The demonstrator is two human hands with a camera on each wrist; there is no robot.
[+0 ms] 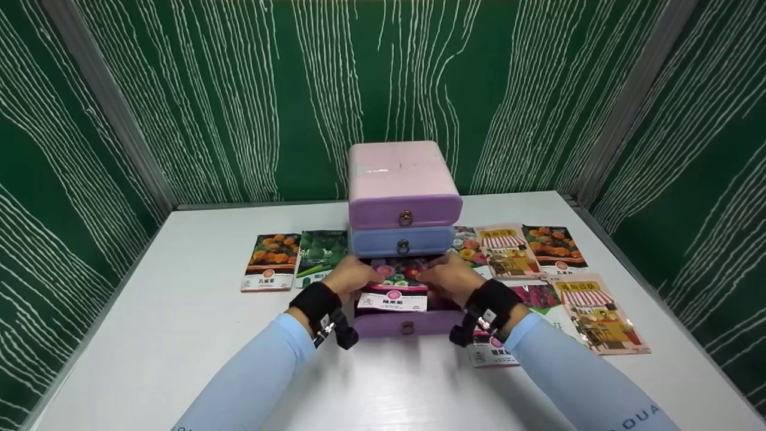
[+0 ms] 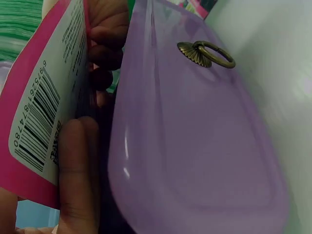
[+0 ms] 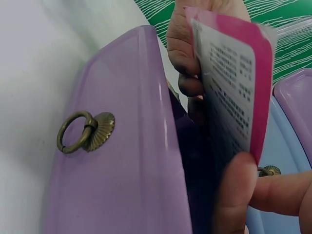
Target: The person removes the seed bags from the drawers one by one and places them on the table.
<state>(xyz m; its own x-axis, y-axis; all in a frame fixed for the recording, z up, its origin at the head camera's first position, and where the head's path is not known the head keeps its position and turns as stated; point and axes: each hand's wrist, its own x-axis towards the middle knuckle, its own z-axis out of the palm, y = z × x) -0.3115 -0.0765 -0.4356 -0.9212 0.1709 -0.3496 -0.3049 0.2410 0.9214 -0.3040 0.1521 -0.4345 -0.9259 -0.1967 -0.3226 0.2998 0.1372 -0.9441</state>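
A pink-edged flower seed packet is held between both hands, tilted over the pulled-out bottom purple drawer. My left hand pinches its left edge, and my right hand pinches the right edge. In the left wrist view, the packet's barcode side faces the drawer front. The right wrist view shows printed text on the packet back, beside the dark drawer opening. The drawer's contents are hidden.
Above the drawer stand a blue drawer and a pink-and-purple top unit. Marigold packets and green vegetable packets lie at left; several packets, including a striped-awning one, lie at right. Green walls enclose the white table.
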